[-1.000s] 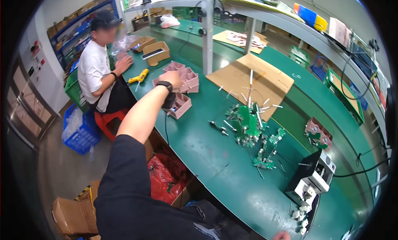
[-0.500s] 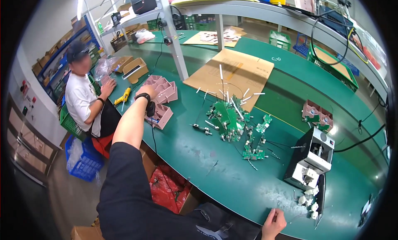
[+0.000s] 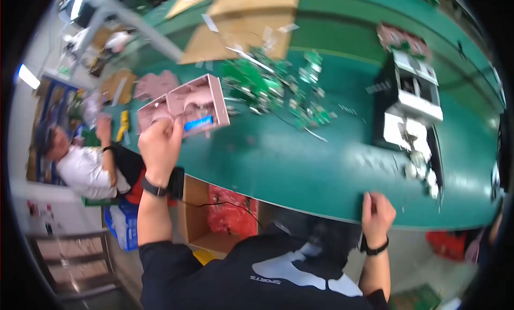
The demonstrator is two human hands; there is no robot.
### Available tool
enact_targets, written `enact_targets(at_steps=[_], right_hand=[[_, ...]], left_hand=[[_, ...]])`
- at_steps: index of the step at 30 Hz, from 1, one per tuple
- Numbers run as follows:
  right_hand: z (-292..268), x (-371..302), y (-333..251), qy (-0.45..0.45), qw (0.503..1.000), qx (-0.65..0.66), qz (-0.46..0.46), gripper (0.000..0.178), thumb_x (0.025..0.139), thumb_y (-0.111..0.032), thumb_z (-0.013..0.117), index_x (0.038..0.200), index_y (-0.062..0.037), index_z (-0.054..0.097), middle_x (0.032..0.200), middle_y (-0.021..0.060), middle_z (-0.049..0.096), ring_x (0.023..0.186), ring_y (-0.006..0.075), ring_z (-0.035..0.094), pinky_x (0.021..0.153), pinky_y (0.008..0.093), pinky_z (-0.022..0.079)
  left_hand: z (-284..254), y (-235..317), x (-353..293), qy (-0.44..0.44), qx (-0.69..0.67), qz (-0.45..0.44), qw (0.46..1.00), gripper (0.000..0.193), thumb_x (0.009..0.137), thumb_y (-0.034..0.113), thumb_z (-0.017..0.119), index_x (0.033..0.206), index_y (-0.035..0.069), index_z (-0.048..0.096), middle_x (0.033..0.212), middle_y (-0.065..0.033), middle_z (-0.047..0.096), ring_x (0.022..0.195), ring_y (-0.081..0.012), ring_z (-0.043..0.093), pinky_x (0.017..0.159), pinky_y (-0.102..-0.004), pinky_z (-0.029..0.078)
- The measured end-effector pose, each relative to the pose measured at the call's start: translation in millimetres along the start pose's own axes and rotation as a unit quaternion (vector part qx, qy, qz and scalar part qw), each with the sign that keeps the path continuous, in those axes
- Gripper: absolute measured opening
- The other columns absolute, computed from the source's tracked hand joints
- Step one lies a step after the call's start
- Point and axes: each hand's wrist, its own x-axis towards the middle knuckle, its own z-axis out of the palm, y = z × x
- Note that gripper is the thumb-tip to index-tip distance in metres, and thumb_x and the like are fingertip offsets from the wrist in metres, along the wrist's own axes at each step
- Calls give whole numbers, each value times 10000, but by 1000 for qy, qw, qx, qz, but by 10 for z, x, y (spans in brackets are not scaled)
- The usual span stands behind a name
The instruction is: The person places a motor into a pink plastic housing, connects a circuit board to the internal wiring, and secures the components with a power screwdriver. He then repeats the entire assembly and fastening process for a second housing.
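Note:
My left hand [image 3: 160,146] grips the near edge of a pink plastic housing [image 3: 218,101], which is tilted with its hollow side showing. Inside the housing lies a bright blue cylinder [image 3: 198,123], probably a battery; motion blur softens the details. Behind it sits another pink housing [image 3: 155,85]. To its right a heap of green circuit boards [image 3: 249,80] with wires and white strips covers part of the bench. At the bench's front edge, my right hand [image 3: 379,213] rests with fingers curled in and thumb up, apart from any part; nothing shows in it.
A black-and-white bench machine [image 3: 417,96] stands on the green bench [image 3: 257,160], with small white parts [image 3: 417,168] before it. Cardboard [image 3: 241,21] lies behind the boards. A yellow glue gun [image 3: 123,125] lies left, near a seated co-worker [image 3: 85,171]. Below is a carton [image 3: 195,219] with red bags.
My left hand has come back from the pink housings at the left, bringing one nearer, lifted and tilted. The view has swung, and the right hand stays curled at the bench edge.

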Motion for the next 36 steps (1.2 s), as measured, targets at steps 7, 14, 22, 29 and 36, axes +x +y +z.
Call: enact_targets(at_steps=[7,14,22,29,36], right_hand=[[-34,-111,-276,-30,978,189,88,190,946,-45,675,1116,38,686,867,111,720,729,190,688,698,312,558],[-112,-338,-306,-25,984,154,81,331,943,-36,668,1258,59,628,1025,159,718,822,201,701,764,319,570],[-181,-328,-195,-11,981,141,130,424,909,-19,725,1306,62,599,1056,159,701,786,201,686,726,309,566],[-79,-1,-314,-61,964,178,186,474,906,-19,734,1350,43,577,1139,147,681,799,174,665,711,287,558],[-42,157,-164,-89,969,172,153,443,965,-31,671,1387,32,554,1152,95,676,811,115,635,710,250,538]], left_hand=[[229,1477,-888,-161,-240,115,951,234,857,154,779,689,57,647,607,-87,611,510,-244,598,511,-367,469],[480,2174,-1246,-183,-235,219,929,102,871,75,775,788,61,719,652,-86,623,498,-207,575,467,-360,412],[464,1639,-1013,-175,-297,-6,939,252,924,102,745,1154,5,709,894,-101,732,771,-176,699,688,-311,538],[603,1559,-1447,-194,-382,-11,904,414,942,166,748,1290,-28,639,1056,-193,728,912,-314,719,819,-375,571],[581,1398,-1350,-218,-417,-44,881,415,934,153,755,1294,-21,645,1099,-187,723,945,-310,722,808,-369,576]])
